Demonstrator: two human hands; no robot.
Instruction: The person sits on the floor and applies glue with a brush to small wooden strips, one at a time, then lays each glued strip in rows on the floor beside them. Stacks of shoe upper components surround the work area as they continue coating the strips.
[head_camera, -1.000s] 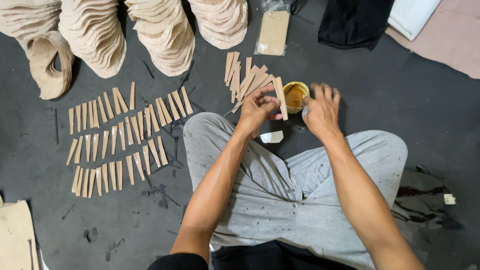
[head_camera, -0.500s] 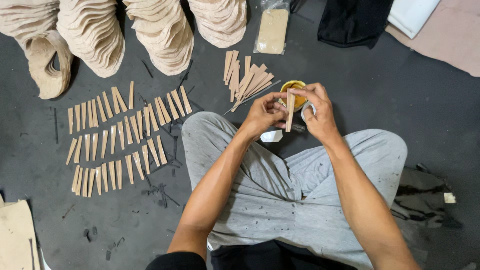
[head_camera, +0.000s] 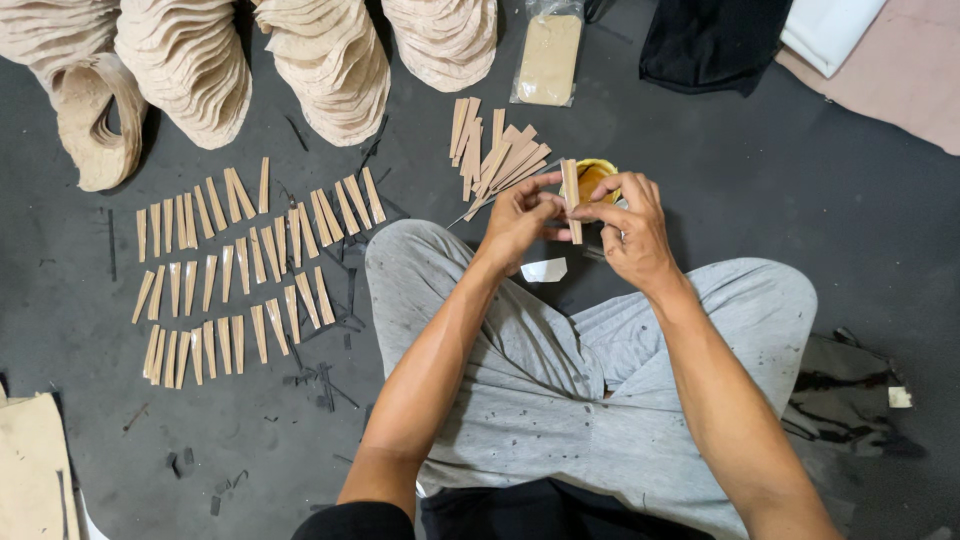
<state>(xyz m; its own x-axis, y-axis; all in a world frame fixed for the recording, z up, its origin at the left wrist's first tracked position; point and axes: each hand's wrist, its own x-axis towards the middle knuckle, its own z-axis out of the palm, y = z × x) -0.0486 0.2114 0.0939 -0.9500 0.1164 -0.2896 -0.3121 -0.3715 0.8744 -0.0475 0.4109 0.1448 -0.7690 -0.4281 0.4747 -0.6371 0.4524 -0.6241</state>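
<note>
Wooden strip (head_camera: 571, 200) upright between both hands — long axis near-vertical.

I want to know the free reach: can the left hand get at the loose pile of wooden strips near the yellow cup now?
Probably yes. The left hand is right beside the loose pile, with nothing between them, but its fingers help hold a strip with the right hand.

Pale tan wooden strips (head_camera: 235, 275) lie on a dark grey floor (head_camera: 800, 180); the trousers (head_camera: 570, 390) are light grey with dark speckles; the small pot (head_camera: 597, 178) is yellow.
</note>
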